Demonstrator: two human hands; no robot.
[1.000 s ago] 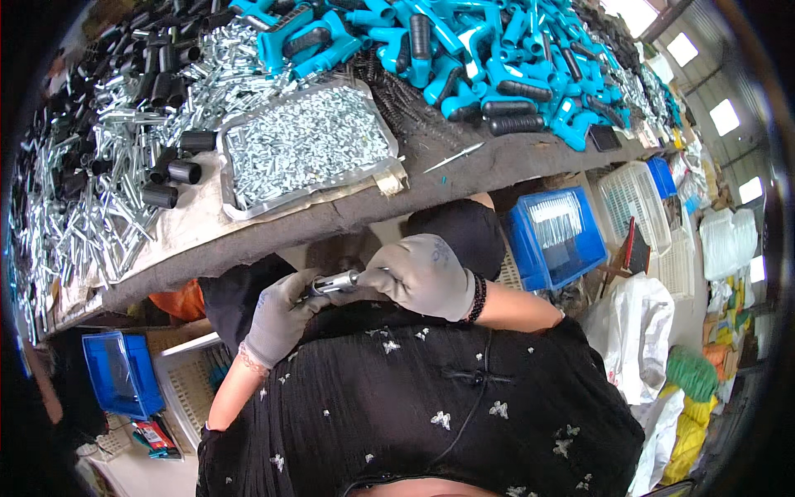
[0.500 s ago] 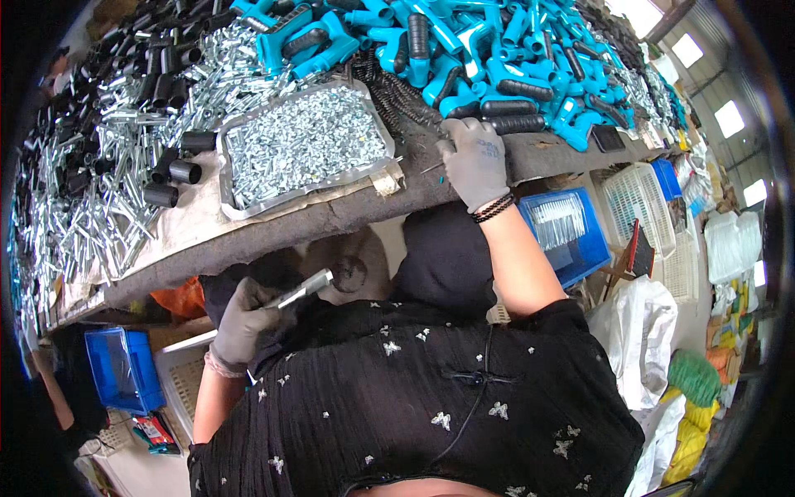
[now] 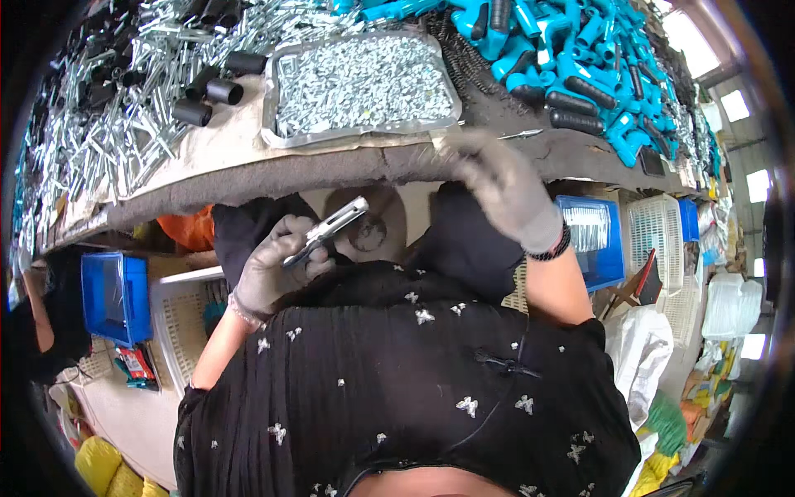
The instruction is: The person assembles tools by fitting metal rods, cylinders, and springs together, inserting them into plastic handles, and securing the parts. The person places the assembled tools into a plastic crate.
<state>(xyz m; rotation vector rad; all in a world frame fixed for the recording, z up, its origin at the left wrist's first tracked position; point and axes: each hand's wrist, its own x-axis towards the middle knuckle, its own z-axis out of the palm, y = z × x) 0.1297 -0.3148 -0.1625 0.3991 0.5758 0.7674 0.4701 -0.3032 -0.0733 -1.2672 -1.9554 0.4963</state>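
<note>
The left hand [image 3: 277, 269] holds a metal piece [image 3: 327, 232] in a closed grip below the worktop [image 3: 248, 178]. The right hand [image 3: 505, 186] is blurred, its grip unclear; it should meet the piece squarely.

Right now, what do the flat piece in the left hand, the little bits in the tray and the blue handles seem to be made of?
The flat piece in the left hand looks like bright plated steel: silvery, with sharp glints. The little bits in the tray also look like shiny plated metal, though too small to identify. The blue handles seem moulded plastic or rubber: even colour, dull sheen.
</note>
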